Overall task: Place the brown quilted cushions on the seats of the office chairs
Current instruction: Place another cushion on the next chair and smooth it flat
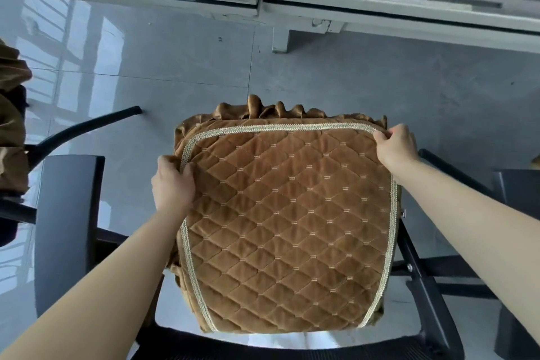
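A brown quilted cushion point(287, 228) with pale braid trim and a ruffled satin skirt lies flat over the seat of a black office chair point(70, 213), covering the seat fully. My left hand point(174, 183) grips the cushion's far left corner at the trim. My right hand point(396, 145) pinches its far right corner. The chair's black armrests stand on both sides, and its backrest top point(233, 349) runs along the bottom edge of the view.
More brown satin fabric point(11, 114) hangs at the left edge over another black chair. A further black chair part point(517, 193) shows at the right. White desk frames point(263, 6) with a leg point(280, 41) cross the top. Glossy grey floor tiles lie between.
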### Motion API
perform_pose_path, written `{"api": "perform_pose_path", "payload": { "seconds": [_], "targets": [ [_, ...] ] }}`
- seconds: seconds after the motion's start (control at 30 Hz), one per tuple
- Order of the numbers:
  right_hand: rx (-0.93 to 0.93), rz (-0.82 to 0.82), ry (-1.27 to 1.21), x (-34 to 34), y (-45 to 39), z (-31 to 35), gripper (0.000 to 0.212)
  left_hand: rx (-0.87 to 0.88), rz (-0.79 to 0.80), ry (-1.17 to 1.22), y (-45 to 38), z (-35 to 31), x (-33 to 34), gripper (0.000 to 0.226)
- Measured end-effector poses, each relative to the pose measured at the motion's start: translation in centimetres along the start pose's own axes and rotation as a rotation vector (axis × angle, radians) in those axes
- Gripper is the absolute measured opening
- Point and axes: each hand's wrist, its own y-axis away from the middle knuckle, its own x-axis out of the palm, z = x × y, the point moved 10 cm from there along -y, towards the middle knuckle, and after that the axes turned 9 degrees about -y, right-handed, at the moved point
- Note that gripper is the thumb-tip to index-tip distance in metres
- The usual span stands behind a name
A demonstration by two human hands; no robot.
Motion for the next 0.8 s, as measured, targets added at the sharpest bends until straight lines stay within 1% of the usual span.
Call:
{"api": "perform_pose_path", "payload": {
  "seconds": [0.1, 0.2, 0.3, 0.4, 0.5, 0.63, 0.73, 0.8],
  "targets": [
    [-0.033, -0.039, -0.067, -0.2, -0.2, 1.8, 0.039, 0.019, -0.023, 0.045, -1.7, -1.3, -0.7, 0.035],
    [-0.021, -0.027, -0.059, -0.1, -0.4, 2.0, 0.039, -0.003, 0.059, -0.005, -2.7, -1.5, 0.0, 0.042],
    [0.05, -0.002, -0.09, 0.2, 0.0, 0.6, 0.049, -0.032, 0.143, -0.04, -3.0, -0.4, 1.3, 0.049],
    [0.18, 0.044, -0.114, 0.7, 0.8, -2.0, 0.061, -0.055, 0.18, -0.039, -3.0, 0.7, 2.2, 0.047],
    [0.24, 0.106, -0.17, 1.0, 1.4, -4.1, 0.062, -0.058, 0.183, -0.032, -2.4, 1.0, 2.6, 0.044],
    [0.231, 0.097, -0.187, 0.5, 1.6, -5.4, 0.062, -0.022, 0.161, -0.083, -1.4, 1.4, 2.9, 0.043],
    [0.209, 0.139, -0.177, 1.4, 2.3, -5.5, 0.06, 0.033, 0.168, -0.139, -2.3, 1.2, 2.1, 0.039],
    [0.217, 0.174, -0.204, 2.0, 2.6, -5.8, 0.059, 0.034, 0.171, -0.128, -2.7, 1.2, 1.9, 0.037]
  ]
}}
